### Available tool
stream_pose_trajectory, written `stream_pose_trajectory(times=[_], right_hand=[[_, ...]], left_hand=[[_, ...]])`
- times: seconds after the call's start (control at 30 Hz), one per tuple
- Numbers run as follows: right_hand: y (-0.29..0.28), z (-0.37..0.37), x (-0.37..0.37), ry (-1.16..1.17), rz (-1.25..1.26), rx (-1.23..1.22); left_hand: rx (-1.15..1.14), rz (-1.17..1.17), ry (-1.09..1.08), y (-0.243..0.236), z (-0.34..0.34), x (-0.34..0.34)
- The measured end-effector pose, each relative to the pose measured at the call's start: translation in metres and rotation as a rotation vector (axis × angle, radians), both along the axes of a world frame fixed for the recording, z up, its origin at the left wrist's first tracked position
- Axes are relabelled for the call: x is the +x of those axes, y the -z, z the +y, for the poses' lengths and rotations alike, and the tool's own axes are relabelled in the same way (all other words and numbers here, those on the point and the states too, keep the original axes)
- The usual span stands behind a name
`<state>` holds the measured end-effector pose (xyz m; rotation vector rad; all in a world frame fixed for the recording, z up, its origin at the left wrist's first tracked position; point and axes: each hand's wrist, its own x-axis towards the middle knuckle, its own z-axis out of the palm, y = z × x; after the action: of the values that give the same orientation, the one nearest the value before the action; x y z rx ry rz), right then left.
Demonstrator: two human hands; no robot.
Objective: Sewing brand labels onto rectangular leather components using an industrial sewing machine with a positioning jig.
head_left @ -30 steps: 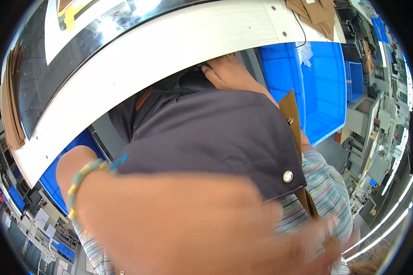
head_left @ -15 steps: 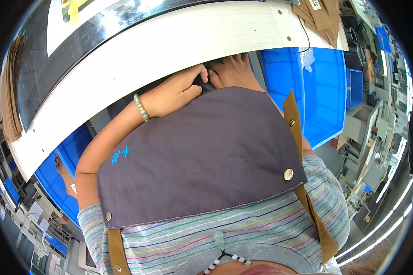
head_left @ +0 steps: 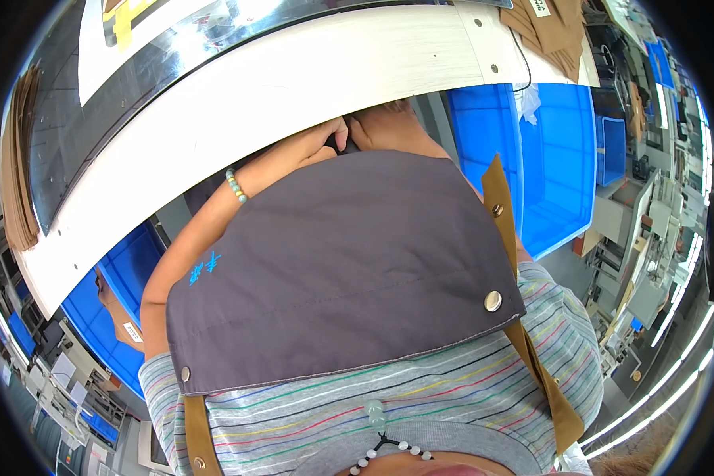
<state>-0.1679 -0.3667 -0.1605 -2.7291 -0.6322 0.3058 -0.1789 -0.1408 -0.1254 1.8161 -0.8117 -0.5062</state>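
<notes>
The white table (head_left: 293,89) overhangs just ahead of the fingers, barring the way up and forward and hiding the right hand's (head_left: 389,131) fingertips. Behind both hands the dark apron (head_left: 357,238) bulges up, leaving only a narrow slot. Left of the left hand's (head_left: 321,147) fingers, its own forearm (head_left: 202,234) crosses that slot; right of the right fingers, beyond a grey strip (head_left: 435,111), a blue bin (head_left: 559,194) opens upward.

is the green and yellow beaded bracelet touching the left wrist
Touching. The head view shows the green and yellow beaded bracelet curving across the left wrist, its beads lying on the skin.
</notes>
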Motion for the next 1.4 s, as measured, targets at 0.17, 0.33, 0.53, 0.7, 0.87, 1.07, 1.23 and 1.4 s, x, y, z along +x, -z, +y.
stream_pose_trajectory(times=[0.17, 0.33, 0.53, 0.7, 0.87, 1.07, 1.23, 1.4], right_hand=[[-0.04, -0.024, -0.006, -0.047, 0.038, -0.025], [-0.049, -0.036, -0.014, -0.106, -0.082, 0.067], [-0.055, -0.026, -0.011, -0.136, -0.142, 0.175], [-0.036, -0.031, -0.011, -0.138, -0.17, 0.139], [-0.028, -0.021, -0.012, -0.16, -0.113, 0.056], [-0.025, -0.019, -0.008, -0.183, -0.073, 0.049], [-0.027, -0.017, -0.007, -0.191, -0.025, 0.043], [-0.024, -0.019, -0.006, -0.181, -0.046, 0.086]], left_hand=[[0.049, 0.283, 0.079, -0.076, 0.025, -0.011], [0.034, 0.228, 0.168, -0.126, 0.075, -0.012], [-0.319, -0.003, 0.413, -0.215, 0.068, -0.041], [-0.772, -0.095, 0.314, -0.211, 0.078, -0.087], [-0.755, 0.021, 0.656, -0.208, 0.076, -0.059], [-0.752, 0.051, 0.695, -0.215, 0.072, -0.055], [-0.744, 0.104, 0.583, -0.221, 0.072, -0.067], [-0.779, -0.001, 0.654, -0.22, 0.067, -0.058]])
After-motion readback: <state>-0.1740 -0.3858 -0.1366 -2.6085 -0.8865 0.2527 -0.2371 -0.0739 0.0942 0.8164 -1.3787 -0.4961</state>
